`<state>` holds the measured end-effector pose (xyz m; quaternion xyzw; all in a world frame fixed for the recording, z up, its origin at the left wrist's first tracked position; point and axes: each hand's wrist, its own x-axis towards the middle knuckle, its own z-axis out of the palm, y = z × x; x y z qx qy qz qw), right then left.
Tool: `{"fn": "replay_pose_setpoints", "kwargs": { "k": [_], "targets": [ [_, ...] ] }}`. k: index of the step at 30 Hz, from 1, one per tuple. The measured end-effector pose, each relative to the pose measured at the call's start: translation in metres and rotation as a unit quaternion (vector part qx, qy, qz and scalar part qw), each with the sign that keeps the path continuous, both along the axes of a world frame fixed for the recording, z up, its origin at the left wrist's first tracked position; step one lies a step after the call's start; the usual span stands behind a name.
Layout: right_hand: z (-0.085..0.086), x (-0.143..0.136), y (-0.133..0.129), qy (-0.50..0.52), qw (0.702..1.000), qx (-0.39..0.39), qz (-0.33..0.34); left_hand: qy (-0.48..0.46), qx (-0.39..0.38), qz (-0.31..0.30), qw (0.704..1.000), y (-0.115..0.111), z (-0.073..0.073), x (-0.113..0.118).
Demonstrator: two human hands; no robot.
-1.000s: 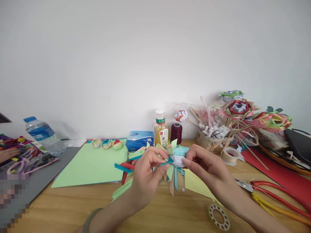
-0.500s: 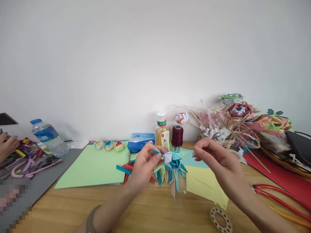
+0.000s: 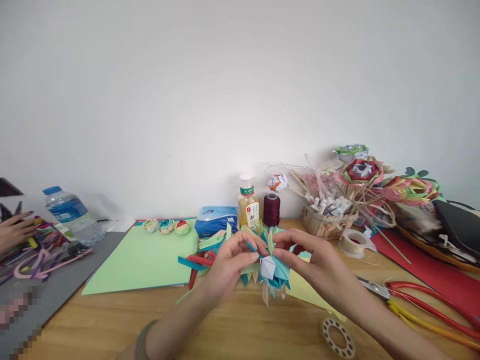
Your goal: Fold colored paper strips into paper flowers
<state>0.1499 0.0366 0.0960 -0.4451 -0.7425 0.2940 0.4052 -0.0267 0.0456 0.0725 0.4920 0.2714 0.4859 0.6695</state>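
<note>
A folded paper flower in blue, with a white square piece on its near side, is held up above the table in front of me. My left hand pinches its left edge between thumb and fingers. On its right side, my right hand is closed on a blue petal with thumb and forefinger. Behind and to the left lie folded paper strips in red, blue and green, partly covered by my left hand. Yellow paper sheets lie under my right hand.
Green sheets carry three small paper flowers. At the back stand a tissue pack, a drink bottle and a thread spool. Red-handled pliers and a tape roll lie right. Another person's hand is far left.
My right hand has moved left and closed on the paper flower, from which it was apart before. The flower has tilted, and the view has shifted slightly. The other person's hand has spread.
</note>
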Motion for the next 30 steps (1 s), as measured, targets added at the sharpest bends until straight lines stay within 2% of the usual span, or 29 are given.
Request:
{"fn": "replay_pose_setpoints", "kwargs": {
  "k": [3,6,10,15,18,23,26,30],
  "targets": [
    [-0.002,-0.003,-0.003,-0.006,1.000,0.003,-0.001,0.031,0.044,0.013,0.998,-0.001,-0.001,0.000],
    [-0.005,-0.006,-0.007,-0.027,0.998,0.048,-0.012,0.063,0.071,0.041,0.995,-0.005,0.001,0.002],
    [-0.011,-0.008,-0.011,-0.060,0.985,0.161,-0.033,0.123,0.073,0.086,0.986,-0.011,0.003,0.004],
    [-0.017,-0.007,-0.012,-0.108,0.938,0.316,-0.096,0.181,0.125,0.142,0.965,-0.016,0.000,0.005],
    [-0.016,-0.006,-0.014,-0.132,0.918,0.356,-0.114,0.186,0.228,0.175,0.940,-0.016,-0.003,0.005],
    [-0.013,-0.006,-0.015,-0.145,0.896,0.401,-0.128,0.199,0.399,0.227,0.865,-0.015,-0.003,0.006],
    [-0.011,-0.007,-0.015,-0.147,0.889,0.413,-0.133,0.211,0.440,0.245,0.838,-0.014,-0.001,0.006],
    [-0.011,-0.007,-0.015,-0.147,0.888,0.415,-0.137,0.216,0.454,0.262,0.824,-0.015,-0.001,0.006]
  ]
}}
